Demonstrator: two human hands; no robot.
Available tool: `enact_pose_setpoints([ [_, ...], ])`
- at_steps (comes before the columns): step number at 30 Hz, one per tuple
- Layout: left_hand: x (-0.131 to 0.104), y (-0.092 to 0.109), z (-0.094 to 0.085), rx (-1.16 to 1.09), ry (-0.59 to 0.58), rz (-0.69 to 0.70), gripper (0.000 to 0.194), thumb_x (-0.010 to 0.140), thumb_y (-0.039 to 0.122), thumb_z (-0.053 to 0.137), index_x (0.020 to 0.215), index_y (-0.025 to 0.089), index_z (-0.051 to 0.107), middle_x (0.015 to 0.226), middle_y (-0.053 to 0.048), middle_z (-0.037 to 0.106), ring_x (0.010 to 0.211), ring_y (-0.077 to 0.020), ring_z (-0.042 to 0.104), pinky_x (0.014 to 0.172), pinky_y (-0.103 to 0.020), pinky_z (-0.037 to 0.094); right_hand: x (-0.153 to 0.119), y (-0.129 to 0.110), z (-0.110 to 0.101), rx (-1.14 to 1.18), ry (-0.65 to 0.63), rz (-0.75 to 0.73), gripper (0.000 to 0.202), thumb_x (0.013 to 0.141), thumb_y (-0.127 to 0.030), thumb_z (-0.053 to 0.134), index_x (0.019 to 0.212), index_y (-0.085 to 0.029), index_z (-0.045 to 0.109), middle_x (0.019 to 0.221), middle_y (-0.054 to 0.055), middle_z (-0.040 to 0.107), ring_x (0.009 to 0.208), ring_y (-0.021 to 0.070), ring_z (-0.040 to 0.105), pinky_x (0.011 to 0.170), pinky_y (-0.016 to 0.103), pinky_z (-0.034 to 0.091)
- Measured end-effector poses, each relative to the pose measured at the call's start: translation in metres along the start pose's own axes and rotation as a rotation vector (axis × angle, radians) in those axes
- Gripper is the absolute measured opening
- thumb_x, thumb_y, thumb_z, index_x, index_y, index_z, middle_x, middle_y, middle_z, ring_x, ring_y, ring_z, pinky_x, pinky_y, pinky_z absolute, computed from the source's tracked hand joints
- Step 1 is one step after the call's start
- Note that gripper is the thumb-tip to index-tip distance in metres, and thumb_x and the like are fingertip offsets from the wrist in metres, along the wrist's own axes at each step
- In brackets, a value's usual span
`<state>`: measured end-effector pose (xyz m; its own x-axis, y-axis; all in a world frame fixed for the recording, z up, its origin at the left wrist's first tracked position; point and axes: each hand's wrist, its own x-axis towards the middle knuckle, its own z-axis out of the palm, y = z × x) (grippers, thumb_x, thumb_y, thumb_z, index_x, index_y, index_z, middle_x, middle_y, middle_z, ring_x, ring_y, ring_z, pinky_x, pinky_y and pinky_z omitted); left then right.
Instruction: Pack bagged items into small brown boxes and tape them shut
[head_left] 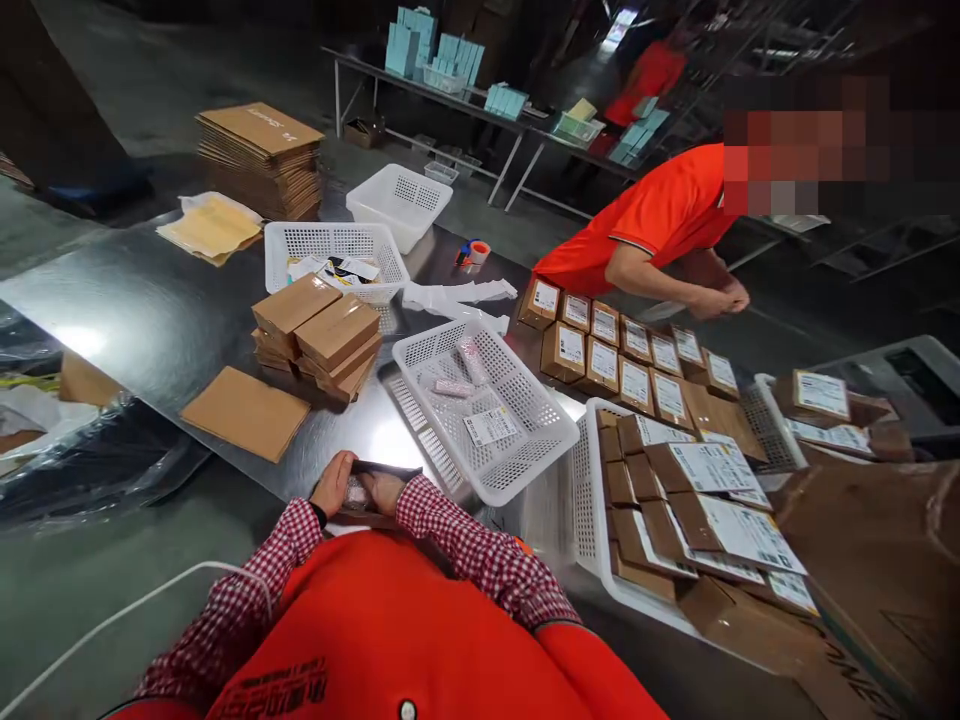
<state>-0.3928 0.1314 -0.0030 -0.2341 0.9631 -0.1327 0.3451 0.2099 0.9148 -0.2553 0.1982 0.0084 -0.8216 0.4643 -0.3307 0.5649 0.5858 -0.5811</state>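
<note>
Close to my body at the table's near edge, my left hand [332, 486] grips the left side of a small open cardboard box [390, 468]. Inside the box lies a shiny item in clear wrapping [358, 493], its kind hidden. My right hand [385, 492] reaches into the box from the right, its fingers closed against the wrapped item. Just beyond, a white basket [559, 432] holds two pink wrapped packets [454, 387] and a sheet of printed labels [491, 427]. Left of it are stacked folded brown boxes [337, 330] and a flat carton [246, 412].
Labelled boxes [600, 362] stand in rows at right, beside a filled basket [585, 500]. A co-worker [667, 205] leans across the table's far side. Further baskets [277, 255], a tape dispenser [474, 252] and a carton stack [259, 150] stand at the back.
</note>
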Motion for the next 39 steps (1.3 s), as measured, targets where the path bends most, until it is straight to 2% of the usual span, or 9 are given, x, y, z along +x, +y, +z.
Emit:
enact_pose_setpoints([
  [3,-0.014,0.004,0.0,0.021,-0.034,-0.004,0.04,0.094,0.046,0.022,0.09,0.021,0.053,0.088,-0.007,0.062,0.089,-0.0212,0.06,0.09,-0.042,0.048,-0.031,0.009,-0.001,0.04,-0.071,-0.015,0.052,0.072,-0.02,0.071,0.122,-0.013,0.056,0.118,0.014,0.063,0.109,0.0281,0.06,0.093,0.041,0.05],
  [6,-0.026,0.008,-0.003,0.031,-0.094,-0.003,0.04,0.094,0.046,0.022,0.092,0.021,0.054,0.089,-0.007,0.063,0.088,-0.021,0.06,0.089,-0.041,0.049,-0.089,0.034,-0.014,0.356,0.076,-0.085,0.049,0.084,-0.036,0.061,0.13,-0.021,0.051,0.13,0.011,0.057,0.121,0.0242,0.053,0.101,0.041,0.044],
  [8,-0.031,0.009,-0.004,0.034,-0.126,0.005,0.041,0.094,0.046,0.022,0.093,0.021,0.055,0.092,-0.008,0.063,0.09,-0.0211,0.061,0.09,-0.041,0.049,-0.125,0.054,-0.016,0.638,0.287,0.05,0.057,0.085,-0.049,0.058,0.135,-0.025,0.046,0.138,0.012,0.05,0.122,0.0243,0.051,0.101,0.043,0.044],
  [11,-0.034,0.009,0.0,0.102,-0.123,0.02,0.044,0.093,0.046,0.024,0.098,0.019,0.058,0.099,-0.011,0.065,0.099,-0.0233,0.06,0.095,-0.043,0.046,-0.148,0.068,0.0,1.005,0.284,0.189,0.083,0.068,-0.065,0.068,0.136,-0.024,0.042,0.143,0.013,0.044,0.128,0.0276,0.047,0.105,0.046,0.039],
  [18,-0.058,0.008,-0.001,0.258,0.243,-0.14,0.052,0.085,0.06,0.04,0.103,0.015,0.061,0.083,-0.01,0.063,0.078,-0.0245,0.063,0.077,-0.04,0.053,-0.115,0.052,0.039,1.223,0.252,0.156,0.093,0.048,-0.064,0.082,0.123,-0.024,0.043,0.122,0.008,0.056,0.114,0.0257,0.054,0.099,0.043,0.042],
  [23,-0.077,0.007,-0.018,0.215,0.015,-0.105,0.044,0.079,0.056,0.051,0.102,0.021,0.065,0.101,-0.01,0.07,0.085,-0.0232,0.067,0.076,-0.035,0.055,-0.113,0.055,0.041,1.104,0.252,0.205,0.089,0.05,-0.057,0.084,0.119,-0.021,0.042,0.11,0.005,0.055,0.102,0.0217,0.056,0.092,0.039,0.045],
  [28,-0.072,0.009,-0.01,0.286,-0.211,0.008,0.033,0.082,0.042,0.047,0.101,0.022,0.066,0.102,-0.011,0.071,0.096,-0.0265,0.066,0.086,-0.04,0.053,-0.102,0.048,0.048,1.059,0.278,0.246,0.087,0.058,-0.05,0.082,0.127,-0.02,0.037,0.111,0.006,0.054,0.099,0.0207,0.057,0.086,0.037,0.049],
  [34,-0.056,0.01,-0.001,0.308,-0.239,-0.034,0.049,0.087,0.04,0.046,0.132,0.018,0.042,0.118,-0.015,0.059,0.085,-0.0207,0.066,0.079,-0.038,0.054,-0.097,0.05,0.041,0.762,0.328,0.316,0.086,0.051,-0.049,0.085,0.123,-0.019,0.049,0.116,0.008,0.055,0.107,0.0255,0.055,0.093,0.044,0.047],
  [39,-0.048,0.008,-0.001,0.299,-0.24,0.023,0.046,0.086,0.039,0.048,0.127,0.02,0.04,0.112,-0.012,0.054,0.082,-0.0196,0.062,0.085,-0.044,0.051,-0.096,0.067,0.028,0.982,0.16,0.157,0.06,0.074,-0.048,0.071,0.123,-0.019,0.053,0.114,0.008,0.061,0.108,0.024,0.058,0.094,0.042,0.047],
])
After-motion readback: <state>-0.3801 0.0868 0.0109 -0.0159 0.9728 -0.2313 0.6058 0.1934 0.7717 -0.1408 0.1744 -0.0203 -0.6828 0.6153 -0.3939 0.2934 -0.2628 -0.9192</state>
